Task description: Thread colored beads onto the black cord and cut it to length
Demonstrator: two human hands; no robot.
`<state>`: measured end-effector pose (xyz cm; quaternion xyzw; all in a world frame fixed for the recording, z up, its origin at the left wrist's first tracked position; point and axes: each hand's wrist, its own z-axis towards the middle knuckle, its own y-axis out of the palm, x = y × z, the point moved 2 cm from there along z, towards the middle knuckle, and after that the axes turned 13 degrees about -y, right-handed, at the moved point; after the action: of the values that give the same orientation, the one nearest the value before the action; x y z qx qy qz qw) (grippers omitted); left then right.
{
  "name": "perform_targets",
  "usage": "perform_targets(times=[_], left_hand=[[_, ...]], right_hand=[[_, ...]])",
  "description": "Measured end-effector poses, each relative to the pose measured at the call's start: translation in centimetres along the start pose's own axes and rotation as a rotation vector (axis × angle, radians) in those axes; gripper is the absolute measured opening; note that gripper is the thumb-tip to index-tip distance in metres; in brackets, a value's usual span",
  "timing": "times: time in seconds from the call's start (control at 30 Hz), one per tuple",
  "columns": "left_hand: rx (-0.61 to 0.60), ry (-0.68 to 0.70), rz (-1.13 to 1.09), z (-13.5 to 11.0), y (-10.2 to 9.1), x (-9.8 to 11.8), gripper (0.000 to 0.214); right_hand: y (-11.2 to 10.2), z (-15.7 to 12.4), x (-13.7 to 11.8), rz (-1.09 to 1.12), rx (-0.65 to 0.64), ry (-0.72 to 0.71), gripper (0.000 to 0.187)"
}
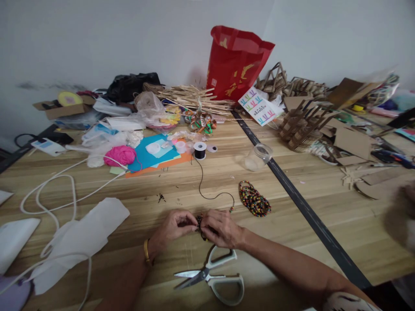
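Observation:
Close together at the table's near middle, both hands work on a small dark beaded cord (199, 220). My left hand (175, 226), with a yellow bangle on its wrist, pinches at its left side with thumb and fingertips. Curled over the other side, my right hand (223, 228) grips it and hides most of it. A thin black cord (207, 197) runs from a spool (199, 151) to a few coloured beads beside my right hand. To the right lies a coiled strand of multicoloured beads (254, 198). White-handled scissors (209, 274) lie spread apart just below my hands.
A clear plastic jar (258, 156) lies near the black strip (301, 207) across the table. Pink yarn (119, 155), blue paper (151, 151) and a white cable (74, 194) are on the left. Behind stand a red bag (236, 65) and small woven baskets (300, 129). A blurred hand (409, 194) shows far right.

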<state>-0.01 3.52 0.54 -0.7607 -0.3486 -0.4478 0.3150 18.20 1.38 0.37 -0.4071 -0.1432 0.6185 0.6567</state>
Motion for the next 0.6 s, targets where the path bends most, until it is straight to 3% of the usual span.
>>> perform_targets(times=[0.6], left_hand=[[-0.004,0.006,0.010,0.00,0.10,-0.09,0.010]], right_hand=[[0.16,-0.15,0.15,-0.015,-0.013,-0.007,0.006]])
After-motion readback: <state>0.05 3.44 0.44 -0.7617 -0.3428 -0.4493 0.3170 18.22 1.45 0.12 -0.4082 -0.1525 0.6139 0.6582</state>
